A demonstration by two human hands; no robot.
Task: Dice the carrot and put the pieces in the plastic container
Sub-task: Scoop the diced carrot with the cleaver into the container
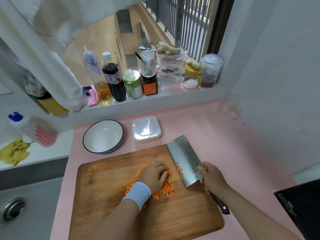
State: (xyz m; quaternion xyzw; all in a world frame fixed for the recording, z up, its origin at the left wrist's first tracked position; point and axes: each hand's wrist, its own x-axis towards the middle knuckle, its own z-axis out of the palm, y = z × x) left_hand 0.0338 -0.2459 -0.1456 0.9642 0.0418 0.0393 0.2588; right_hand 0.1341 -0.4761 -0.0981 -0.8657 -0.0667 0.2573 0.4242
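A pile of diced carrot pieces (167, 188) lies in the middle of the wooden cutting board (110, 193). My left hand (154, 174), with a white wristband, rests curved over the pile, fingers pointing at the blade. My right hand (212, 178) grips the cleaver (184, 158) by its handle, blade tilted with its flat side up and a few carrot bits stuck to it. The carrot's stem end (92, 170) sits alone at the board's far left corner. The square plastic container (146, 128) stands beyond the board with its lid on.
A white bowl (103, 136) with a dark rim stands left of the container on the pink counter. Bottles and jars line the window sill behind. A sink lies to the left, a black appliance at the right edge.
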